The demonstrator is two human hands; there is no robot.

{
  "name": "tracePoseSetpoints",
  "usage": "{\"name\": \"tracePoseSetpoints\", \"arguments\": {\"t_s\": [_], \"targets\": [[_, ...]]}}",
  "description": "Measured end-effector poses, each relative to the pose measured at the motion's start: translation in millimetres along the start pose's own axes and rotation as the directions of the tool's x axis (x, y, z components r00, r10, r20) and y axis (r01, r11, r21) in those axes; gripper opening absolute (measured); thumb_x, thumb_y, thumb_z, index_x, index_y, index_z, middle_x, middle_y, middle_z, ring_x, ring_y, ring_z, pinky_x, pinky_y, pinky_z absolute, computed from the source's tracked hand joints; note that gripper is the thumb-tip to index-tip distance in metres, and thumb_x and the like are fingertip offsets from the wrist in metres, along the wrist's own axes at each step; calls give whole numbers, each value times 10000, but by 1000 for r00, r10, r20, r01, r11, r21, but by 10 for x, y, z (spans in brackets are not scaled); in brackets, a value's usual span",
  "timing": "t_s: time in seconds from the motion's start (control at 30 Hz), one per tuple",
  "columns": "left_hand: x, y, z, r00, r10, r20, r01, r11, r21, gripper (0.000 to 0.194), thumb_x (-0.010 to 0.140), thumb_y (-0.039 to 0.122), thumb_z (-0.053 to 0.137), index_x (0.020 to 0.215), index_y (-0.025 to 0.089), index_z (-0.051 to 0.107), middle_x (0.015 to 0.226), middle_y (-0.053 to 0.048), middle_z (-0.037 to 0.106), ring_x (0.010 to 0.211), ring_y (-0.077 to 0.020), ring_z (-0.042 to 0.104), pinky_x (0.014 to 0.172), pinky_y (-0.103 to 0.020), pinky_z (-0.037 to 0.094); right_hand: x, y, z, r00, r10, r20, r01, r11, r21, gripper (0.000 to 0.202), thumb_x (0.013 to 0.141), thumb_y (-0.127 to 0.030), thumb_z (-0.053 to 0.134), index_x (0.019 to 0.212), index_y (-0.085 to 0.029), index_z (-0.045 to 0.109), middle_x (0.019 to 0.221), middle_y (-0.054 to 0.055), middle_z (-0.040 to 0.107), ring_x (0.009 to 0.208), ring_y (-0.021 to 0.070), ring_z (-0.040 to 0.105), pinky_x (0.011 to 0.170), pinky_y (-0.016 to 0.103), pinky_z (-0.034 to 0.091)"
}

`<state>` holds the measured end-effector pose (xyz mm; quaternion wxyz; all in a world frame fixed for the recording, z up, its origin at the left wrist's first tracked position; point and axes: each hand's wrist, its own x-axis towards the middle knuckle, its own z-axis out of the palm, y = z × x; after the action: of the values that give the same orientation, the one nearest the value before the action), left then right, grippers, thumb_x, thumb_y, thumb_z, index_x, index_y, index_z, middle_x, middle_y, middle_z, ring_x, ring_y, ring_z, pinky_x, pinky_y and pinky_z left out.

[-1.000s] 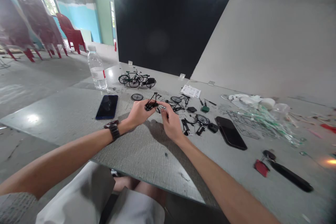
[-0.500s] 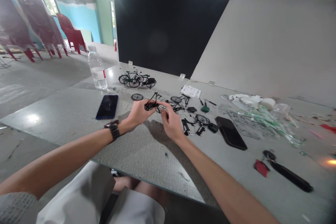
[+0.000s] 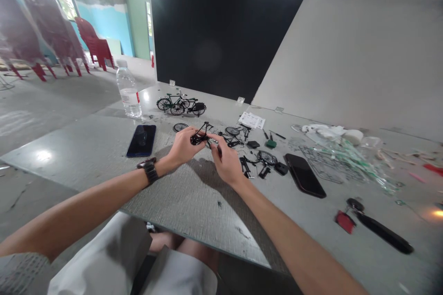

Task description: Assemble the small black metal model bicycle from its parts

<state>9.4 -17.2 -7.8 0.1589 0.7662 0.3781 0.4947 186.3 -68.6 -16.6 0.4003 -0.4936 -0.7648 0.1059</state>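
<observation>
Just above the table, my left hand (image 3: 185, 144) pinches a small black model bicycle frame (image 3: 205, 127), whose upper part sticks up past the fingers. My right hand (image 3: 225, 159) is closed at the frame's right side, thumb and forefinger on its dark lower end; any tiny part between them is hidden. A loose spoked wheel (image 3: 180, 127) lies behind my left hand. To the right of my hands are another wheel (image 3: 232, 131), a larger wheel with black parts (image 3: 267, 157), and a green piece (image 3: 270, 143).
Assembled model bicycles (image 3: 176, 103) stand at the back, near a water bottle (image 3: 128, 92). A blue phone (image 3: 141, 140) lies left, a black phone (image 3: 304, 174) right. Beyond are clear-green plastic scraps (image 3: 360, 161) and a key with a black strap (image 3: 384, 233). White paper slips (image 3: 252, 120) lie behind.
My right fingertips have shifted slightly and closed in at the frame; the shiny bit seen between them earlier no longer shows. My left hand stays in place.
</observation>
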Motion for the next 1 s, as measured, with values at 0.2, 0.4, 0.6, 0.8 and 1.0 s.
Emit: {"name": "tracePoseSetpoints", "arguments": {"t_s": [0.2, 0.4, 0.6, 0.8, 1.0], "targets": [[-2, 1, -1, 1000, 22, 3, -22, 999, -33, 131, 818, 126, 709, 938, 172, 734, 941, -50, 757, 905, -198, 696, 846, -319, 540, -9, -40, 33, 995, 95, -13, -92, 986, 138, 389, 1043, -411, 395, 1379, -261, 521, 544, -68, 427, 426, 148, 373, 482, 283, 275], [-17, -1, 12, 1000, 24, 6, -24, 999, -22, 140, 828, 138, 696, 958, 176, 732, 958, -61, 768, 912, -207, 708, 840, -330, 553, 0, -22, 47, 994, 106, -32, -101, 987, 124, 386, 1011, -349, 457, 1375, -227, 494, 538, -72, 456, 428, 149, 408, 483, 283, 290], [-34, 1, 16, 999, 35, 9, -34, 999, -27, 161, 842, 171, 691, 998, 178, 728, 976, -55, 773, 915, -207, 719, 818, -326, 565, -6, -30, 70, 990, 139, -33, -130, 972, 197, 319, 1023, -383, 451, 1292, -216, 491, 541, -84, 445, 422, 128, 375, 461, 267, 250], [-36, 6, 10, 999, 45, -5, -45, 999, -20, 157, 828, 143, 692, 974, 183, 730, 947, -51, 767, 893, -211, 714, 815, -338, 557, -20, -21, 87, 992, 118, -42, -104, 965, 241, 302, 1032, -400, 449, 1276, -225, 478, 538, -95, 408, 413, 115, 337, 452, 262, 219], [-48, -12, 28, 998, 65, -20, -66, 998, -13, 164, 823, 126, 693, 977, 169, 730, 935, -58, 763, 876, -208, 710, 798, -331, 550, -22, 1, 104, 991, 129, -46, -113, 958, 262, 275, 1033, -403, 450, 1240, -223, 472, 531, -101, 380, 414, 113, 324, 444, 263, 204]]}}
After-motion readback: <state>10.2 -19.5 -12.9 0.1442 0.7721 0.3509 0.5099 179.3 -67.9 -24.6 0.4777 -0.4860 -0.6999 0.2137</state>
